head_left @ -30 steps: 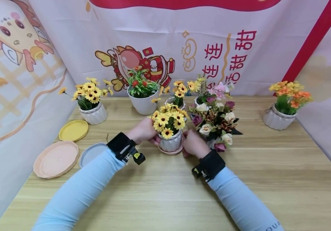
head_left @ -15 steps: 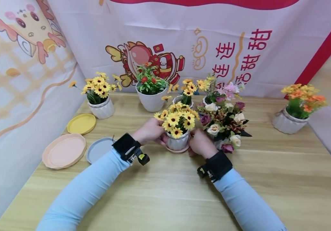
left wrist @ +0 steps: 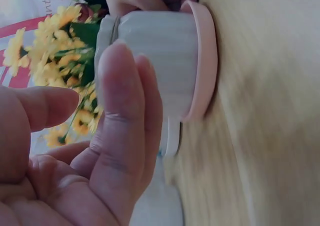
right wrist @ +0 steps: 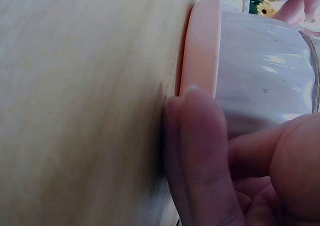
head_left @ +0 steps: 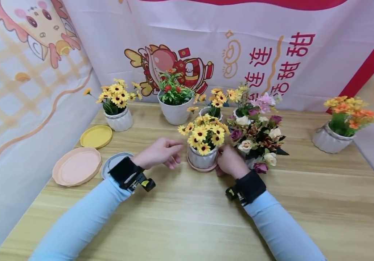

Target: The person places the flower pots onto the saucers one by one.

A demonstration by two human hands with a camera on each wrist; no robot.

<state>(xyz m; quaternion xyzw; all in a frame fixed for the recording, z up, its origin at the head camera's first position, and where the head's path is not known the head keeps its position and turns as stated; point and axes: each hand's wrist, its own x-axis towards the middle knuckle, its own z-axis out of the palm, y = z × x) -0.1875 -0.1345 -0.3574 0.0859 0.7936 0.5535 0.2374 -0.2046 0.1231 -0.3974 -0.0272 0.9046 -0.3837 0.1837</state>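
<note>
A ribbed white flowerpot (head_left: 202,158) of yellow daisy-like flowers (head_left: 203,135) stands upright on a round pink saucer (head_left: 201,169) on the table. My right hand (head_left: 231,161) holds the saucer's right edge, with its fingertips against the rim (right wrist: 202,46) in the right wrist view and the thumb close to the pot. To the left, my left hand (head_left: 161,153) is apart from the pot, fingers loosely extended and holding nothing. The left wrist view shows its palm and spread thumb in front of the pot (left wrist: 157,46).
Beside the right hand stands a rose arrangement (head_left: 258,139). Behind are a red-flowered pot (head_left: 175,110) and more potted flowers. Yellow (head_left: 96,136), pink (head_left: 77,166) and blue-grey (head_left: 115,159) saucers lie left; another daisy pot (head_left: 119,120) stands back left, an orange-flowered pot (head_left: 332,139) far right.
My left hand has let go of the pot and saucer and drawn back to the left, its fingers opening. The right hand stays at the saucer's edge. The head view has shifted slightly.
</note>
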